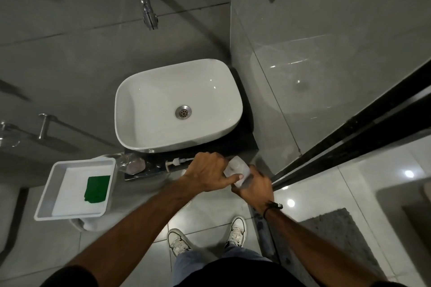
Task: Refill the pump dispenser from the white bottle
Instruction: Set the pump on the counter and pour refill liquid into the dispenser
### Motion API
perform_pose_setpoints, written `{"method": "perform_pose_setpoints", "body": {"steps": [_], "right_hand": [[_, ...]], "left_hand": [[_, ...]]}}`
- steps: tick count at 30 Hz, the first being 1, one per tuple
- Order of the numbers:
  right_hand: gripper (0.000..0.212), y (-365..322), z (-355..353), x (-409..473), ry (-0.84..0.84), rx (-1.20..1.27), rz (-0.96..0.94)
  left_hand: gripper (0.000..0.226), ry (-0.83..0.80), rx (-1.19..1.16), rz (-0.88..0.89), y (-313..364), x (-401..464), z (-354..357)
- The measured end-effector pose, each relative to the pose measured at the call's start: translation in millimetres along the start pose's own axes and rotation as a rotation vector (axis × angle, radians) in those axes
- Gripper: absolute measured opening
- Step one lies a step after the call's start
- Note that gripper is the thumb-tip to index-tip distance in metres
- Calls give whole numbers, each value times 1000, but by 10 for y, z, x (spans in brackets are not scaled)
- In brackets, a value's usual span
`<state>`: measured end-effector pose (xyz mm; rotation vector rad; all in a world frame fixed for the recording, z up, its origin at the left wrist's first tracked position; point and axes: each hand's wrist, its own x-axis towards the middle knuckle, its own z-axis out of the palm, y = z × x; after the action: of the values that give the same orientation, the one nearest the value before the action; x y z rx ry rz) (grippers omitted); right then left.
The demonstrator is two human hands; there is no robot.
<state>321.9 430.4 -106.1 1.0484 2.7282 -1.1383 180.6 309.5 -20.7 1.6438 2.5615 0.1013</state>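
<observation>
A white bottle (236, 166) is held over the counter's front edge, just right of the sink. My right hand (255, 190) grips it from below and the side. My left hand (205, 175) closes over its left end, thumb pressed along its side; the cap is hidden under the fingers. A pump head with its dip tube (176, 161) lies flat on the dark counter (247, 140), the tube's tip reaching my left knuckles. Left of the pump sits a clear container (131, 163) with something pinkish in it; I cannot tell whether it is upright.
A white basin (130, 100) fills the counter, with a wall tap (148, 10) above it. A white tray (46, 189) holding a green cloth (97, 190) stands to the left. A glass partition with a black frame (349, 133) runs close on the right.
</observation>
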Motion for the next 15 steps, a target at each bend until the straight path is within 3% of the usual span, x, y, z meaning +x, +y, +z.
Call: {"method": "perform_pose_setpoints", "body": {"steps": [10,13,15], "right_hand": [[68,86,45,-54,-35,-4,0],[72,121,71,-65,-44,-13,12],[74,140,92,-70,-58,-3,16]], "left_hand": [[55,-31,-21,16,35,-32,30],[50,-163,-130,138,27,-38,113],[43,-186,-79,109,88,-30,146]]}}
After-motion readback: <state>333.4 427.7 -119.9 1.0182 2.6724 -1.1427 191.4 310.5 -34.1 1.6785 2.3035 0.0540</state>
